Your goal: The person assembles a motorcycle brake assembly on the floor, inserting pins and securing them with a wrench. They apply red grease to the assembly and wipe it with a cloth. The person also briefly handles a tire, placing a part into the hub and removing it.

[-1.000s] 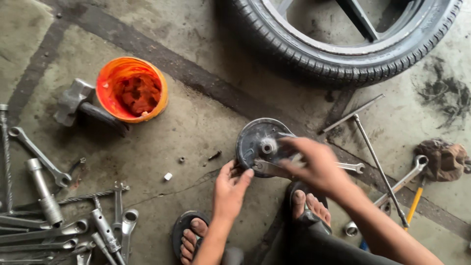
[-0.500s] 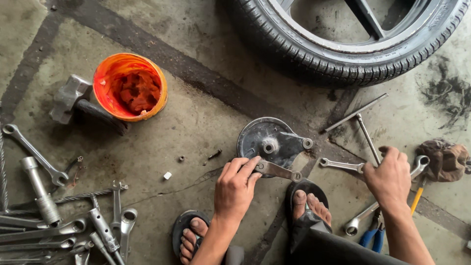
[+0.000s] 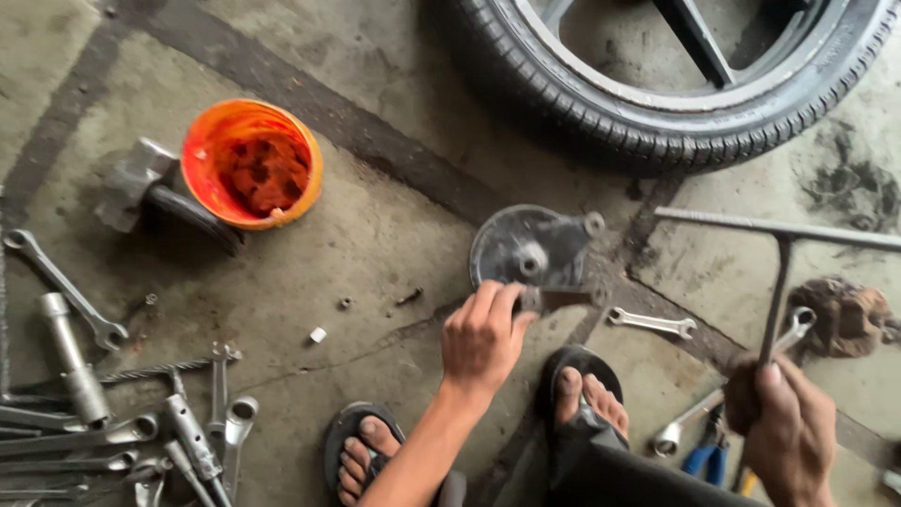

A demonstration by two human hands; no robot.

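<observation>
Left fingers [image 3: 488,305] curl on brake plate [image 3: 530,249]; right hand [image 3: 788,427] apparently clenches T-wrench [image 3: 779,282] (blurred).

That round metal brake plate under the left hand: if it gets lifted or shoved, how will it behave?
The brake plate looks like solid cast metal, so probably stiff and heavy for its size. It lies flat on the concrete floor, so it should slide, not roll. Its grimy sheen suggests grease, so the left hand may slip.
</observation>
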